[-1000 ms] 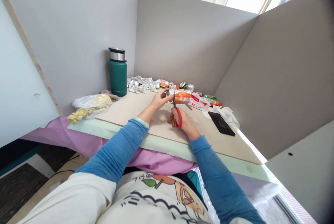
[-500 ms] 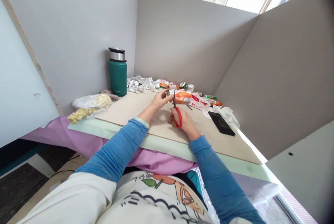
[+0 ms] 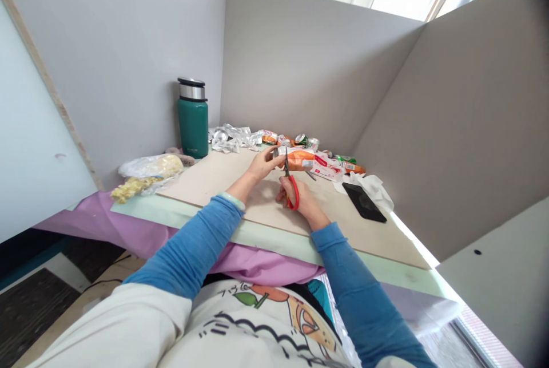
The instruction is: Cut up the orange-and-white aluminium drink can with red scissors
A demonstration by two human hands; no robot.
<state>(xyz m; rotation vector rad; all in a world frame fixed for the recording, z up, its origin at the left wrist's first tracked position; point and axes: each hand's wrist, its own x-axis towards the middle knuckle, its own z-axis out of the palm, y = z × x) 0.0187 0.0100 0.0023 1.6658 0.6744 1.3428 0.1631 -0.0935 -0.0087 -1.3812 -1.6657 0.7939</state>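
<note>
My left hand point(image 3: 264, 163) is closed around the silver end of an orange and white drink can point(image 3: 302, 159), which lies on its side above the board point(image 3: 214, 180). Red-handled scissors point(image 3: 293, 192) are in my right hand point(image 3: 295, 195), just below the can. Their dark blades point up and cross the can near my left fingers. Whether the blades cut into the metal I cannot tell. Behind the can, a red and white printed piece point(image 3: 328, 167) lies flat, and a thin dark metal tool point(image 3: 311, 175) shows below the can's right end.
A green bottle point(image 3: 193, 122) stands at the back left, near crumpled silver pieces point(image 3: 234, 138). Several cut cans point(image 3: 269, 137) line the back panel. A black phone point(image 3: 363, 202) and white tissue point(image 3: 377, 190) lie right; a plastic bag point(image 3: 150, 166) and yellow bits point(image 3: 135, 188) lie left.
</note>
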